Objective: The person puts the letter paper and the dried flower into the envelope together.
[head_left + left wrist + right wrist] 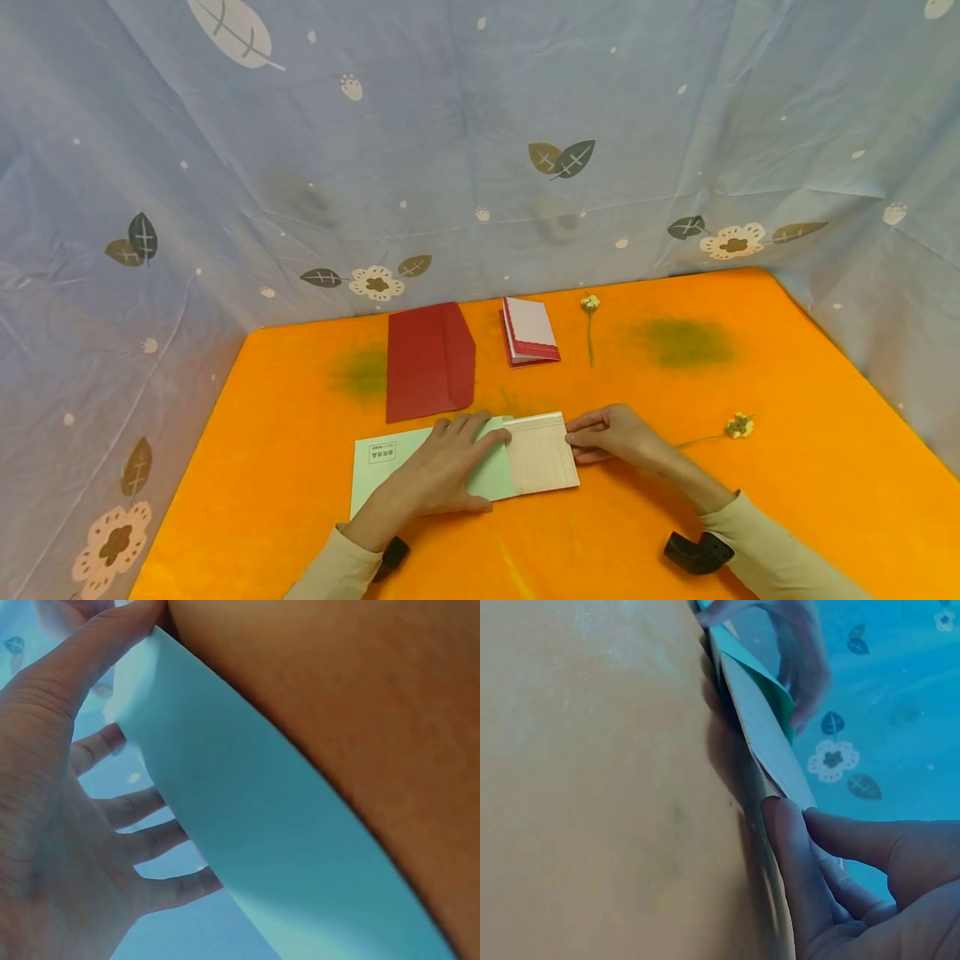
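Observation:
A pale green envelope (408,471) lies on the orange table, and cream lined paper (543,458) sticks out of its right end. My left hand (438,471) spans the envelope near that end. In the left wrist view, its thumb is at one long edge and its fingers (150,844) meet the opposite edge. At the paper's outer edge, my right hand (618,437) pinches it between thumb and finger, as the right wrist view shows. The part of the paper inside the envelope is hidden.
Behind the green envelope lies a red envelope (420,362). A folded red-and-white card (531,329) is to its right, beside a flower stem (590,329). Another yellow flower (738,425) lies beyond my right wrist. A patterned curtain (480,167) borders the table.

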`<state>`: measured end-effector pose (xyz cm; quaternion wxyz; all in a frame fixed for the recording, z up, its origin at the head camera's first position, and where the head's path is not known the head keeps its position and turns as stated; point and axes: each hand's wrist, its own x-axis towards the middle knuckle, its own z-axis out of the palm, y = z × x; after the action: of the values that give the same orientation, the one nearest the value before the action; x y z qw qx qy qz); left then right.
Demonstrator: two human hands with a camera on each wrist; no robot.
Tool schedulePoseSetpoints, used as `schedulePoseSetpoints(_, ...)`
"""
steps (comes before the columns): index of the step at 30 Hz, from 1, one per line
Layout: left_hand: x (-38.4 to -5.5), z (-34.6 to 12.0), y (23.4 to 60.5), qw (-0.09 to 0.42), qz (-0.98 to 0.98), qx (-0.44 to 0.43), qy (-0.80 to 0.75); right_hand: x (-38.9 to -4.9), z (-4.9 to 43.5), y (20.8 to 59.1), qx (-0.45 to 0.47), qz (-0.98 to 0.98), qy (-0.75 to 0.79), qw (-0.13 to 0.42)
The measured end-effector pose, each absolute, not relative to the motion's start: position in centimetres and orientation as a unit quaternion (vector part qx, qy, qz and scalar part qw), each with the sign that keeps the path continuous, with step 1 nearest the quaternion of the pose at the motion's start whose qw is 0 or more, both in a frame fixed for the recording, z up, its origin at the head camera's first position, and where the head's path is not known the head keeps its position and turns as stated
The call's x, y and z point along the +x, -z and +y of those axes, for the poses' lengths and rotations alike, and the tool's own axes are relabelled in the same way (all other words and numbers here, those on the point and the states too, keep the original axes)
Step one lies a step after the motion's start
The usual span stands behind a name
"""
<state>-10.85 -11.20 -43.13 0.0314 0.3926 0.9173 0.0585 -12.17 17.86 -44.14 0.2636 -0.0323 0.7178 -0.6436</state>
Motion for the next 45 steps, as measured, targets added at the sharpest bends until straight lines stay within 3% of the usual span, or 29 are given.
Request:
schedulePoseSetpoints(27,-10.9,-11.0,43.2,0.027,0.918,0.393,-0.042,-12.3,13.0,44.8,-0.072,0.741,0.634,0.209)
schedulePoseSetpoints(45,-11.1,-10.9,43.0,0.025,0.912,0.405,-0.056,-12.0,11.9,44.9,-0.066,0.702,0.673,0.223)
